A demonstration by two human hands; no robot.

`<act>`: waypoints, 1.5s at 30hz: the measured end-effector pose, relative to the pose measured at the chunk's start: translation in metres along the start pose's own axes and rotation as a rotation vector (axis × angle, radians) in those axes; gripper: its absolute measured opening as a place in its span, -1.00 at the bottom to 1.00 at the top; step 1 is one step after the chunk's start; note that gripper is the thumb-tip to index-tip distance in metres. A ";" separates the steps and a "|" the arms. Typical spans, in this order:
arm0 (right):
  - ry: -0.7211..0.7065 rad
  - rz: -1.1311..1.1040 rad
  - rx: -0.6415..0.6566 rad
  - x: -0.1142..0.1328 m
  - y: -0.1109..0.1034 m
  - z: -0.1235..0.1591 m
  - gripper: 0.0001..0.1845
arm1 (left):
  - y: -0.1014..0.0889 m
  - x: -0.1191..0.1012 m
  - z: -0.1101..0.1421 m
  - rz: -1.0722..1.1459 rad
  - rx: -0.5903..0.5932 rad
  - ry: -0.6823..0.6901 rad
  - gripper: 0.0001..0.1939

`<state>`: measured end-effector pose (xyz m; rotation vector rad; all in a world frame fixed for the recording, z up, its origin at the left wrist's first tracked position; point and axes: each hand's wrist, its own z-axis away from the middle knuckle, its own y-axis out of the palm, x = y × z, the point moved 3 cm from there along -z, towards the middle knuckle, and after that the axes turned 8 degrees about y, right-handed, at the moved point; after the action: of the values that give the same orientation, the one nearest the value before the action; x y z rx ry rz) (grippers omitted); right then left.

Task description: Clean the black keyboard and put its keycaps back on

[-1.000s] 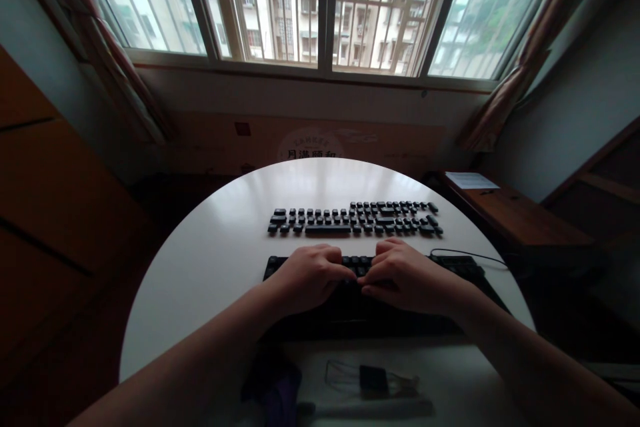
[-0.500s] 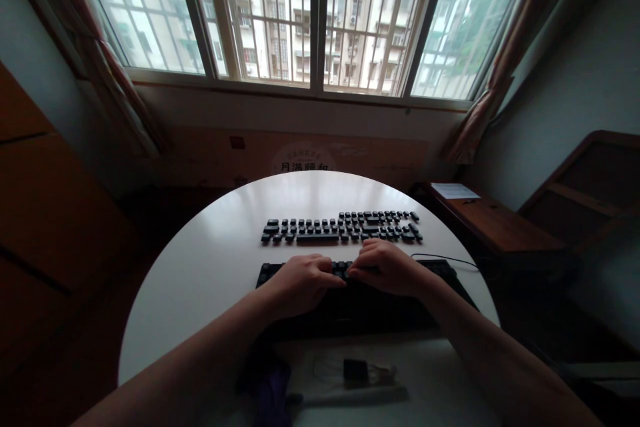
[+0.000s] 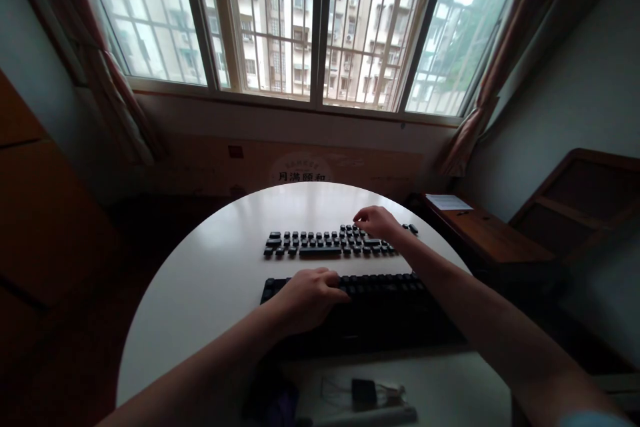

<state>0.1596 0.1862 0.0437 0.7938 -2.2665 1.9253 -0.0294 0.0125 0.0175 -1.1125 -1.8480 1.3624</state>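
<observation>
A black keyboard [image 3: 350,320] lies on the round white table [image 3: 190,293]. My left hand [image 3: 313,297] rests on its upper left part, fingers bent over the back edge and thumb lying across the front. Behind the keyboard, loose black keycaps [image 3: 315,240] are laid out in rows, with a long bar-shaped keycap [image 3: 320,251] in the front row. My right hand [image 3: 377,221] reaches over the back rows at the right, fingers pinched together at a small keycap; its fingertips are partly hidden. My right forearm covers the keyboard's right end.
Close to me on the table lie a small dark square object [image 3: 363,391] with thin wires, a pale rod-like item [image 3: 370,417] and a dark purple cloth [image 3: 274,400]. Beyond the table stand a cardboard panel [image 3: 200,163] and a wooden side table [image 3: 480,230] with paper.
My right hand has left the keyboard and moved forward to the back rows of keycaps. My left hand stays on the keyboard. The camera view has tilted slightly upward.
</observation>
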 end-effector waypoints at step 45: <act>-0.282 -0.259 0.245 0.031 0.000 0.153 -0.88 | -0.012 0.048 0.022 0.087 -0.131 -0.298 -0.70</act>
<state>0.1748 0.0326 0.0224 1.3934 -1.9523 2.0991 -0.0741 0.0427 0.0208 -1.1140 -2.1495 1.5445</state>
